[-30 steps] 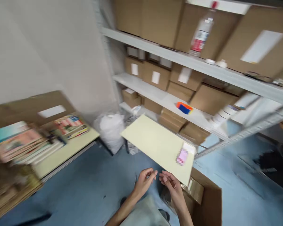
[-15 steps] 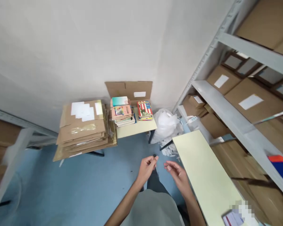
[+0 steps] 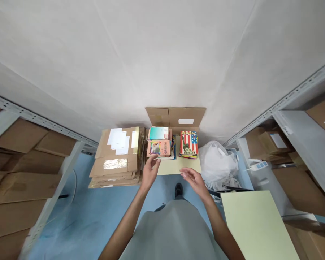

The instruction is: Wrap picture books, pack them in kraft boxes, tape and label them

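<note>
My left hand (image 3: pixel 150 172) is raised just in front of a stack of pink-covered books (image 3: pixel 164 147), its fingers apart and nothing in them. On top of that stack lies a book with a teal cover (image 3: pixel 159 133). My right hand (image 3: pixel 194 179) hovers at the front edge of the small pale table (image 3: pixel 169 167), fingers loosely bent and apart, holding nothing I can see. Beyond it sits a short pile of books topped by one with a US flag and Statue of Liberty cover (image 3: pixel 189 143). Whether either hand touches anything is not clear.
Flattened cardboard boxes (image 3: pixel 116 162) are piled on the left. An upright cardboard piece (image 3: pixel 176 117) leans on the wall. A white plastic bag (image 3: pixel 218 160) stands at right, near a second pale table (image 3: pixel 257 220). Shelves of boxes (image 3: pixel 18 180) flank both sides.
I have come closer to the book table and face it more squarely. Both hands have moved forward and wider apart, toward the book stacks.
</note>
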Tool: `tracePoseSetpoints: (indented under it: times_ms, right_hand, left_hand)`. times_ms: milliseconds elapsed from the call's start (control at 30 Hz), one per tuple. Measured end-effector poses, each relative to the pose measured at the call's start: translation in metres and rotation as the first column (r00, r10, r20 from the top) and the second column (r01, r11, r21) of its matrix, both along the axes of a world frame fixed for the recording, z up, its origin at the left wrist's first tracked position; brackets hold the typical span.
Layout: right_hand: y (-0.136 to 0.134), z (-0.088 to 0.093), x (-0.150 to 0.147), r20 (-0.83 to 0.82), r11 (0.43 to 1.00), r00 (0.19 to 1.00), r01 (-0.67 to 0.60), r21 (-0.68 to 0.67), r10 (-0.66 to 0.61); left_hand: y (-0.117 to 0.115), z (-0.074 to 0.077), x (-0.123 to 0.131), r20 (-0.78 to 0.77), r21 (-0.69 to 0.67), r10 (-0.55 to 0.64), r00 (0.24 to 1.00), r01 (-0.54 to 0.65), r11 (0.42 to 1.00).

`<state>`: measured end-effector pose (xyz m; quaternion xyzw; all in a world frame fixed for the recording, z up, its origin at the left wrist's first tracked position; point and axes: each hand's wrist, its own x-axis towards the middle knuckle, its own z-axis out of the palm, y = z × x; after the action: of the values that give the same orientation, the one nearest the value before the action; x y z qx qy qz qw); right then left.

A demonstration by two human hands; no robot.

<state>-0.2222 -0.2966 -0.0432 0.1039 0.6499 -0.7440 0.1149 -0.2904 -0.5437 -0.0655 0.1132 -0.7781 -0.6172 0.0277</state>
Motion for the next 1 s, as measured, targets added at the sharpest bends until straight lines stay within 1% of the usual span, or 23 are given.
tracePoseSetpoints:
  times_ms: [100, 200, 233, 300, 367, 467, 533, 600, 667, 767, 833, 900, 933, 1000]
  right_hand:
    - [-0.007, -0.02, -0.055, -0.021, 0.997, 0.997, -0.072, 0.018, 0.073]
    - [-0.024, -0.041, -0.107, -0.036, 0.994, 0.993, -0.11, 0.019, 0.111]
    - [-0.032, -0.047, -0.123, -0.045, 0.992, 0.992, -0.121, 0.024, 0.122]
    - [-0.049, -0.058, -0.156, -0.068, 0.99, 0.989, -0.125, 0.068, 0.13]
    - [-0.067, -0.065, -0.186, -0.089, 0.984, 0.991, -0.086, 0.158, 0.101]
    - [-0.087, -0.069, -0.218, -0.123, 0.961, 0.988, -0.058, 0.27, 0.094]
    - [-0.096, -0.07, -0.229, -0.144, 0.949, 0.982, -0.071, 0.306, 0.12]
    - [-0.102, -0.07, -0.232, -0.157, 0.941, 0.981, -0.059, 0.335, 0.117]
    - [-0.104, -0.07, -0.231, -0.177, 0.936, 0.98, -0.02, 0.352, 0.087]
    - [-0.101, -0.068, -0.227, -0.221, 0.944, 0.975, 0.053, 0.327, 0.022]
    - [-0.093, -0.063, -0.225, -0.237, 0.945, 0.969, 0.144, 0.293, -0.074]
    - [-0.082, -0.057, -0.22, -0.221, 0.931, 0.953, 0.261, 0.254, -0.207]
    - [-0.075, -0.053, -0.217, -0.203, 0.915, 0.937, 0.328, 0.235, -0.284]
    - [-0.058, -0.046, -0.205, -0.161, 0.862, 0.885, 0.464, 0.206, -0.437]
  left_hand:
    - [-0.013, -0.022, -0.037, -0.025, -0.016, 0.091, 0.996, -0.091, 0.996]
    - [-0.026, -0.035, -0.068, -0.029, -0.006, 0.138, 0.99, -0.138, 0.99]
    - [-0.03, -0.037, -0.078, -0.032, -0.012, 0.13, 0.991, -0.13, 0.991]
    - [-0.036, -0.037, -0.098, -0.056, -0.063, 0.07, 0.996, -0.074, 0.995]
    - [-0.041, -0.036, -0.117, -0.083, -0.168, 0.0, 0.997, -0.014, 0.986]
    - [-0.046, -0.035, -0.138, -0.075, -0.341, -0.027, 0.997, 0.0, 0.94]
    - [-0.049, -0.037, -0.145, -0.039, -0.398, -0.032, 0.999, 0.014, 0.917]
    - [-0.051, -0.04, -0.148, -0.015, -0.417, -0.054, 0.998, 0.043, 0.908]
    - [-0.052, -0.045, -0.149, -0.02, -0.419, -0.088, 0.996, 0.072, 0.905]
    - [-0.047, -0.048, -0.15, -0.044, -0.397, -0.146, 0.988, 0.117, 0.91]
    - [-0.038, -0.047, -0.152, -0.043, -0.376, -0.188, 0.981, 0.159, 0.913]
    - [-0.025, -0.045, -0.152, -0.04, -0.343, -0.246, 0.968, 0.218, 0.914]
    - [-0.016, -0.043, -0.152, -0.043, -0.319, -0.278, 0.96, 0.251, 0.914]
    - [0.003, -0.039, -0.147, -0.061, -0.256, -0.338, 0.939, 0.313, 0.915]
